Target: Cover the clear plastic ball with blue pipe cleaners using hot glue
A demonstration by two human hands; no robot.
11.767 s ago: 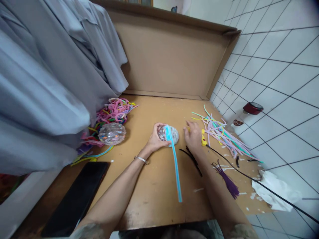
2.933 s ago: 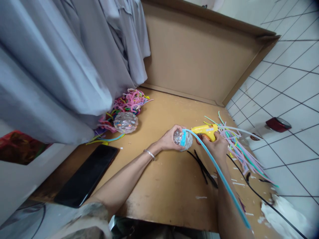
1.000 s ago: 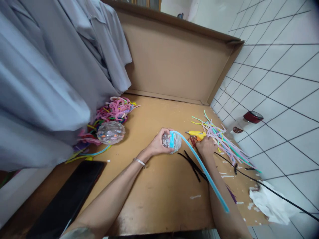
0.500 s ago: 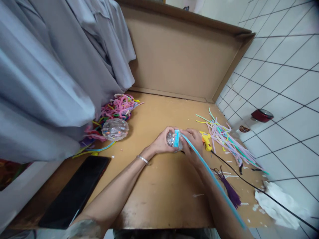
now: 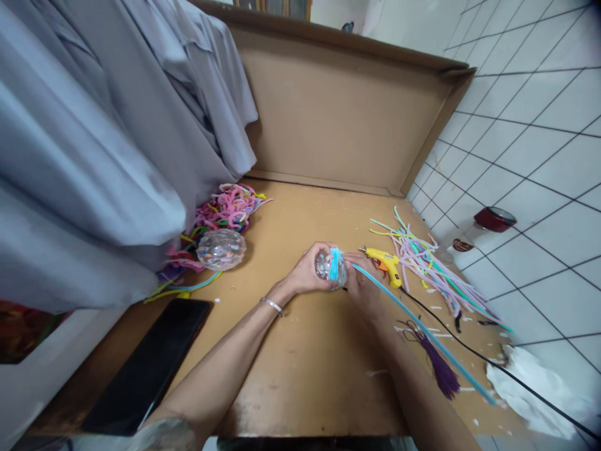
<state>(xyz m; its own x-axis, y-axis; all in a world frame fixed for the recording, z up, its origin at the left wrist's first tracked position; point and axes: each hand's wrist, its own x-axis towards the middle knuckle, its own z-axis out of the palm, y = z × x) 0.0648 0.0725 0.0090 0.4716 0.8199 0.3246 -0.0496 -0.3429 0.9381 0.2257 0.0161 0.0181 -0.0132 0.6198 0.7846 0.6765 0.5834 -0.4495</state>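
Note:
My left hand [image 5: 306,270] is wrapped round a small clear, faceted ball-like object [image 5: 323,265] with blue strips across its side. In my right hand [image 5: 364,287] a long blue pipe cleaner [image 5: 422,324] is pinched close to that object, its loose end trailing over my forearm toward the lower right. Whether the pipe cleaner's near end is fixed to the object I cannot tell. Just beyond my right hand lies a yellow glue gun [image 5: 385,260], its nozzle pointing left.
Pink and mixed pipe cleaners [image 5: 232,210] lie at left by a larger clear ball [image 5: 221,249] and a black tablet [image 5: 150,363]. On the right are pastel pipe cleaners [image 5: 432,269], a purple tassel [image 5: 440,366], a black cord [image 5: 460,338], white tissue [image 5: 530,388] and a red-lidded jar [image 5: 493,219].
My right hand has shifted slightly down, uncovering more of the glue gun. The blue pipe cleaner's free end has swung to the right, and its near end bends more.

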